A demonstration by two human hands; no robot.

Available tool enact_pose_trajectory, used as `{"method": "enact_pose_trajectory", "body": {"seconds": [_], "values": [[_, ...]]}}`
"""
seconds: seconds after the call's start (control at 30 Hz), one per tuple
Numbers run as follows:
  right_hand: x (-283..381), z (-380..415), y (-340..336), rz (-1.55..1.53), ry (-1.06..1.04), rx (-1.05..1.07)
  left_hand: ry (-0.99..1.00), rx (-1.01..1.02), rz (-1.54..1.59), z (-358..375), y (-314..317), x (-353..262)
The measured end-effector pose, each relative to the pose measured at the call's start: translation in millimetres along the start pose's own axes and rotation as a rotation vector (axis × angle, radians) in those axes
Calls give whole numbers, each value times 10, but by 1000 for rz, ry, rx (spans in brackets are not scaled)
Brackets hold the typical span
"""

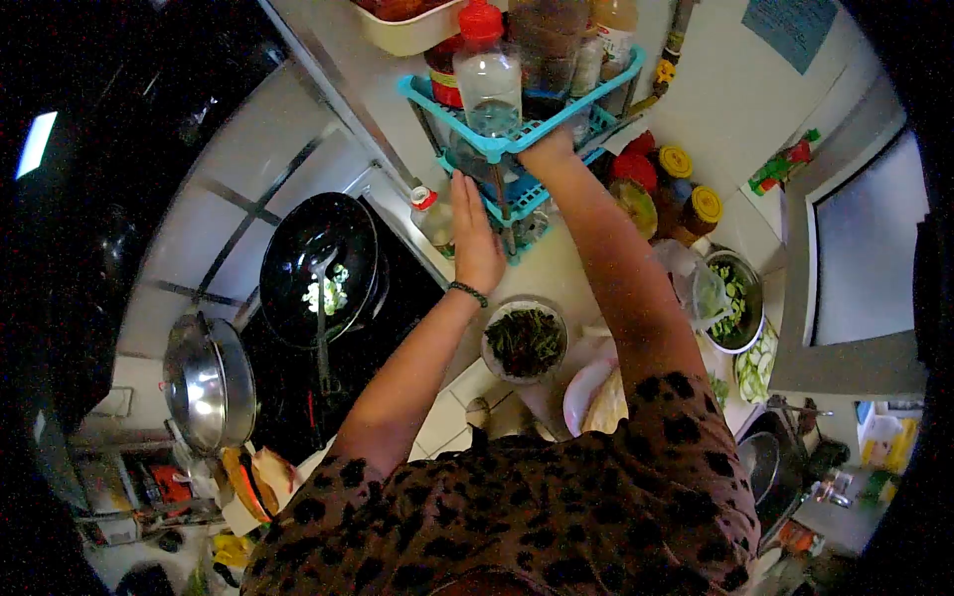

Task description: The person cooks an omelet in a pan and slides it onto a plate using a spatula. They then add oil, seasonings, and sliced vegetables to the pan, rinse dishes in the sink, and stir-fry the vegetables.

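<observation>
A turquoise tiered rack [507, 149] stands in the counter corner, holding a clear bottle with a red cap [490, 84] and other bottles and jars on top. My right hand [550, 149] reaches into the rack beneath its top tier; the fingers are hidden, so what they touch cannot be seen. At the rack's left side, my left hand [475, 238] is open, its fingers straight and pointing up along the frame, a beaded bracelet on the wrist. Close to its left is a bottle with a red and white cap [425, 204]. Below the hands sits a bowl of dark leafy greens [525, 343].
On the hob at left, a black wok [298, 233] holds chopped pale pieces and a ladle. A lidded steel pot [207, 382] sits nearer. Yellow-lidded jars [704, 206] stand right of my right forearm, beside a metal bowl of cut greens [747, 343]. A sink [765, 462] is lower right.
</observation>
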State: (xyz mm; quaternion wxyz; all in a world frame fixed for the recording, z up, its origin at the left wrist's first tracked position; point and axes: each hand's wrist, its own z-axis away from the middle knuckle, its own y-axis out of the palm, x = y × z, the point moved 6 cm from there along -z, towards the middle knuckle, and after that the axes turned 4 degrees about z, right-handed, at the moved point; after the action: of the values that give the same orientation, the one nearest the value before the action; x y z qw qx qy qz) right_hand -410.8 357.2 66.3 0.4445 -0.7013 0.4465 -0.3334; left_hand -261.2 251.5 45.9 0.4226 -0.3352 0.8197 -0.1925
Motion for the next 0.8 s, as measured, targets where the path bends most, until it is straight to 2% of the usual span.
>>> {"method": "enact_pose_trajectory", "body": {"seconds": [0.03, 0.07, 0.17, 0.57, 0.77, 0.8], "values": [[-33, 35, -51, -87, -11, -106, 0, 8, -9, 1, -21, -29], [-38, 37, -35, -84, -21, -106, -1, 16, -18, 0, -42, -57], [-33, 55, 54, 227, -11, -289, -51, 34, -7, 2, -46, -53], [-184, 69, 174, -128, -15, 76, -30, 15, -18, 3, -55, -27], [-159, 105, 31, -237, -5, 23, -54, 38, 29, 15, -97, -63], [-115, 145, -91, -141, -61, -217, -52, 41, 31, 24, -91, -61]]}}
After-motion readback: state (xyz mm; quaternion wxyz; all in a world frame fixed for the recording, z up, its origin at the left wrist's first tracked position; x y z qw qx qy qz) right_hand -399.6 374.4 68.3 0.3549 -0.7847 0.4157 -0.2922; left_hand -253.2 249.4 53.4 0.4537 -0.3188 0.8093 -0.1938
